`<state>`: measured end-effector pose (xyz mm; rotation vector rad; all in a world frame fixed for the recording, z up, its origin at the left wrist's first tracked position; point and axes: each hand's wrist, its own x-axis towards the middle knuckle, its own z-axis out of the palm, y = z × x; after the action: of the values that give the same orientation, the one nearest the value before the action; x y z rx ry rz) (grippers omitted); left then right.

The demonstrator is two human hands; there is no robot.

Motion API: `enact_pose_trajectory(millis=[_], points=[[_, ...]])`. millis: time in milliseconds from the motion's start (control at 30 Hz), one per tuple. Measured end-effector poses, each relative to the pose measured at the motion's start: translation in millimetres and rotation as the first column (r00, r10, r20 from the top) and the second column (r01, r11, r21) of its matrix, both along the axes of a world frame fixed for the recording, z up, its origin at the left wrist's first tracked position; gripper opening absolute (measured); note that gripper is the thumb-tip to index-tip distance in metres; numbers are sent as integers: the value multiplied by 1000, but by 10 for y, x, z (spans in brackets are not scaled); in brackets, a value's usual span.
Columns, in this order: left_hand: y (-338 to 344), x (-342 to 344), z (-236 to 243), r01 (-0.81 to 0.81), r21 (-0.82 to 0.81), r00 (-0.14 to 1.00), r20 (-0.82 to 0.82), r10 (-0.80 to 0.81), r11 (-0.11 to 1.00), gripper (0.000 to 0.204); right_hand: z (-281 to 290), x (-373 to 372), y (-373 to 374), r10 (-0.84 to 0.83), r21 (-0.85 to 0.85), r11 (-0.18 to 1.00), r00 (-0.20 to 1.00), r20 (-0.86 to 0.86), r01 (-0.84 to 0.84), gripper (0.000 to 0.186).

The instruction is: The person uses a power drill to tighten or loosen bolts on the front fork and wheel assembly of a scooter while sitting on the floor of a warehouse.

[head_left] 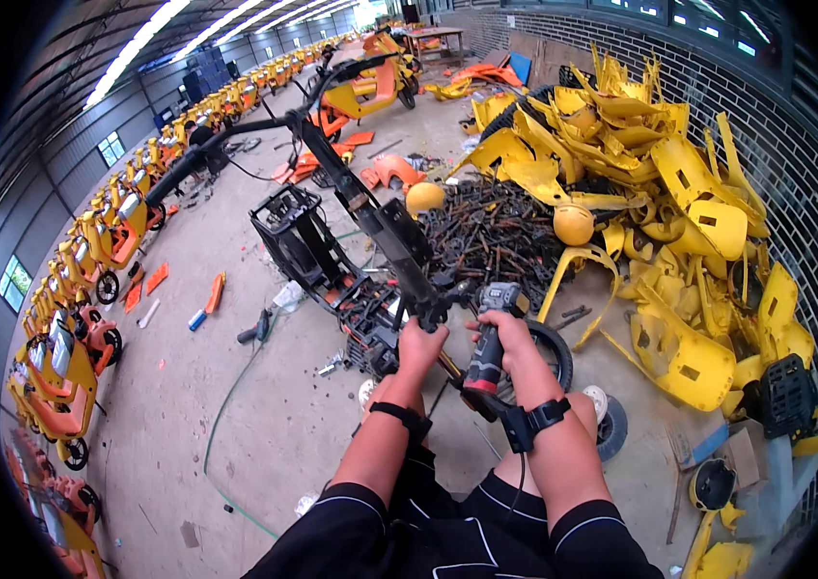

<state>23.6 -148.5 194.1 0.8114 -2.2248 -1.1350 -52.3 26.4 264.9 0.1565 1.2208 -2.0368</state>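
In the head view, the left hand (418, 345) is grasping the steering column (397, 253) near its foot; the right hand (511, 334) is clasping a power tool (485, 361). The scooter frame (308, 241) is standing ahead, seemingly stripped (mostly dark parts are showing), while the handlebar (294, 119) is remaining attached: the work is looking partly done.

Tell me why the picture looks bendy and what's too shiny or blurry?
In the head view, the wide fisheye lens bends the grey brick wall; in the head view, long white ceiling strips glare; near the head view's lower left rim, orange-and-black scooters look smeared, while the black-and-grey handheld power tool looks fairly sharp.
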Motion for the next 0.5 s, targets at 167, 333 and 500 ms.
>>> enact_pose_trajectory(millis=[167, 333, 500], points=[[52, 16, 81, -9, 26, 999, 36, 9, 1000, 51, -4, 7, 28, 9, 16, 1000, 1000, 11, -9, 23], [79, 20, 82, -16, 13, 1000, 15, 16, 1000, 53, -53, -25, 39, 13, 36, 999, 1000, -4, -12, 23], [40, -11, 61, -25, 22, 1000, 16, 24, 999, 46, -48, -66, 27, 57, 59, 997, 998, -26, -55, 29]])
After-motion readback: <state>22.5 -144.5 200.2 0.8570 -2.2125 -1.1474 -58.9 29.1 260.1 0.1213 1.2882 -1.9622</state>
